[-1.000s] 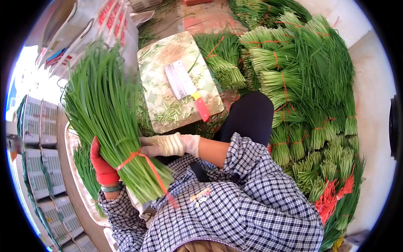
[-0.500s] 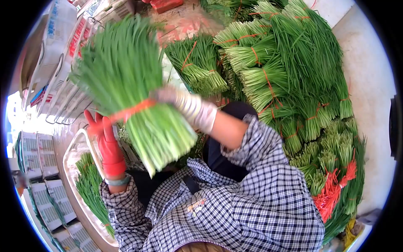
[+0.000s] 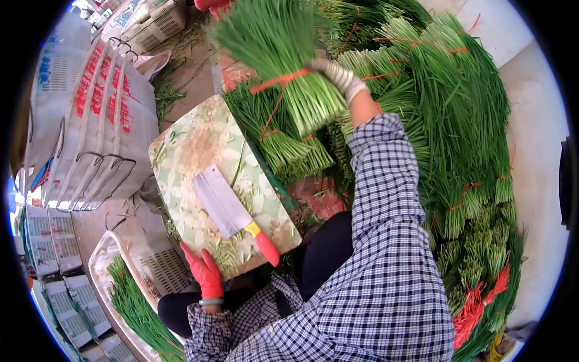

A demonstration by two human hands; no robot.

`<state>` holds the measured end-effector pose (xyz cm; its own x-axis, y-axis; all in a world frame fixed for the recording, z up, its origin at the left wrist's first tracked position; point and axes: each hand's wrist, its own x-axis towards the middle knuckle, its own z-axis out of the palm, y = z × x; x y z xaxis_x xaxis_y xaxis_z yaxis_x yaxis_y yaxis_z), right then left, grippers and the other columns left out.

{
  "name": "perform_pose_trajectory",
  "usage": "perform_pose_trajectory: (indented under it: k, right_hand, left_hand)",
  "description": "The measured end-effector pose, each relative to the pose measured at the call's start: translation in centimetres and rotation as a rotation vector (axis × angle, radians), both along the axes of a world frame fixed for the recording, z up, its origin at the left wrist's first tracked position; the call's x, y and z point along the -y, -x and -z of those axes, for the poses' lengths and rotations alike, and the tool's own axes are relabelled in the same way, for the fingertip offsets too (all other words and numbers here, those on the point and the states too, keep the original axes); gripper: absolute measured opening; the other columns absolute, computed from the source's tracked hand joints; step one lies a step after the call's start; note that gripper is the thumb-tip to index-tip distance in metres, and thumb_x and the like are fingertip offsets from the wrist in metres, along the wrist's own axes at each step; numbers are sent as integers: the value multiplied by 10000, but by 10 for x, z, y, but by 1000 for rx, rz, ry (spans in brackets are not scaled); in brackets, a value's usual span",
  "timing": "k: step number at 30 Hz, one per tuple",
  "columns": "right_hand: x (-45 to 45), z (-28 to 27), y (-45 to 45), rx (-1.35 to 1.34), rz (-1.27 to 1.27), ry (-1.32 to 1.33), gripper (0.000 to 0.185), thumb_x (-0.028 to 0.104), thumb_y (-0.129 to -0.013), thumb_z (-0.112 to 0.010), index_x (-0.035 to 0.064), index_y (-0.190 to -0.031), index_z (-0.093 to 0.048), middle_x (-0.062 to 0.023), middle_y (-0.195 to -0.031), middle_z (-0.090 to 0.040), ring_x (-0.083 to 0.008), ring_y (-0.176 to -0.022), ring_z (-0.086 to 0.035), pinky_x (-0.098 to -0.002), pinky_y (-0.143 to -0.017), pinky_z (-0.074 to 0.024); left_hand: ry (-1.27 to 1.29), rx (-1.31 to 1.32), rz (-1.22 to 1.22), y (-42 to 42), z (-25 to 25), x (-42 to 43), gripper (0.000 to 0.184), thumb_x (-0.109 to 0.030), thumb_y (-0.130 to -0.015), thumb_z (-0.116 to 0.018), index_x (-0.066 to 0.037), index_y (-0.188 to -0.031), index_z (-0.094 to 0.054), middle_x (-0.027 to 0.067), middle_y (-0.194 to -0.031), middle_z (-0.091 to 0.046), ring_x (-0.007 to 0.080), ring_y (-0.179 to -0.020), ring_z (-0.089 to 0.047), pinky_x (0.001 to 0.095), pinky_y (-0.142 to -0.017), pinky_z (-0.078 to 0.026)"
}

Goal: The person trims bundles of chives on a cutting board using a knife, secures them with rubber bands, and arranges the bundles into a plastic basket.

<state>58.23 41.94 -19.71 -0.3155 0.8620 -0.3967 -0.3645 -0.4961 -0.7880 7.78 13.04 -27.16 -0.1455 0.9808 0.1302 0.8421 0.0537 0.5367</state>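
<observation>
Right hand swinging tied greens over bunches; cleaver lying loose

The person's right hand, in a pale striped glove, is closing around a bunch of green stalks near its orange tie. The bunch is hanging in the air beyond the board, cut ends pointing toward the person, leaf tips blurring. Exact finger placement: cannot tell. Smaller tied bunches are lying just below it in view, a big stack to the right.

The left hand, in a red glove, is holding nothing, fingers spreading at the board's near left corner; contact unclear.

Risks: one hand is carrying the whole bunch, so a weak grip or a slack tie could be letting stalks slide out or fan apart. Leaf tips or tie ends could be snagging on the neighbouring bunches and dragging them askew. The cleaver is lying unheld on the cutting board, its red handle reaching the near edge by the knee; a bump from knee or sleeve could be tipping it off. Loose trimmings beside it could be helping it slide.
</observation>
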Motion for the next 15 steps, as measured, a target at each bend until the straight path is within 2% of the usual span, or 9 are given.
perform_pose_trajectory:
  k: [1,4,6,9,10,11,13,14,15]
  right_hand:
    - [0,40,-1,-83,-71,186,753,477,-763,-737,49,-1336,-501,-159,-1249,-606,-249,-1065,-621,-396,-945,-503]
    - [9,130,23,304,-62,202,905,595,-738,-705,53,-1410,-435,-178,-1405,-484,-281,-1267,-478,-417,-1077,-367]
    - [15,152,33,634,-257,221,1048,714,-767,-557,69,-1520,-214,-157,-1577,-193,-277,-1448,-197,-407,-1169,-149]
    - [-9,167,37,849,-244,175,1047,670,-800,-544,44,-1528,-127,-180,-1564,-218,-300,-1442,-220,-389,-1159,-198]
    - [-6,137,45,1005,-289,215,1037,651,-813,-542,19,-1521,-123,-202,-1556,-227,-313,-1438,-232,-370,-1149,-230]
    - [-4,141,49,969,-219,214,1017,639,-827,-532,8,-1516,-133,-212,-1549,-236,-327,-1433,-243,-366,-1146,-238]
    - [0,130,50,1050,-215,133,968,629,-840,-513,-6,-1500,-200,-223,-1531,-275,-337,-1412,-290,-370,-1141,-247]
    - [-1,122,49,1235,-305,102,841,602,-873,-481,6,-1450,-341,-238,-1473,-371,-363,-1337,-402,-400,-1098,-318]
    - [-2,128,49,1236,-297,109,841,602,-873,-481,6,-1450,-341,-238,-1473,-371,-363,-1337,-402,-400,-1098,-318]
  left_hand:
    - [8,-3,2,1,0,0,678,-241,-979,-458,94,-1476,-141,339,-1476,-263,436,-1368,-298,427,-1135,-233]
    - [26,-16,-21,0,1,-1,658,-245,-990,-427,81,-1485,-142,306,-1501,-254,410,-1388,-280,408,-1144,-212]
    - [36,-17,-23,1,1,-2,651,-243,-992,-422,81,-1485,-145,299,-1504,-257,398,-1390,-282,402,-1144,-213]
    - [27,15,-21,-7,-3,-4,633,-240,-999,-409,82,-1483,-158,282,-1508,-268,372,-1394,-292,387,-1144,-216]
    - [28,14,-26,-5,-2,-5,632,-242,-1000,-410,83,-1482,-162,283,-1507,-270,373,-1393,-295,387,-1143,-218]
    - [24,13,-32,-3,-2,-5,631,-244,-1000,-411,83,-1482,-166,283,-1506,-273,374,-1391,-298,387,-1142,-219]
    - [31,-46,-30,0,0,-4,627,-248,-1003,-412,81,-1481,-175,286,-1500,-279,379,-1385,-304,391,-1138,-228]
    - [22,-62,-30,-1,0,-3,623,-249,-1004,-410,79,-1481,-178,287,-1496,-285,383,-1379,-311,394,-1135,-233]
    - [14,-76,-26,-2,0,-3,620,-250,-1006,-408,77,-1481,-181,287,-1492,-291,387,-1372,-318,397,-1132,-239]
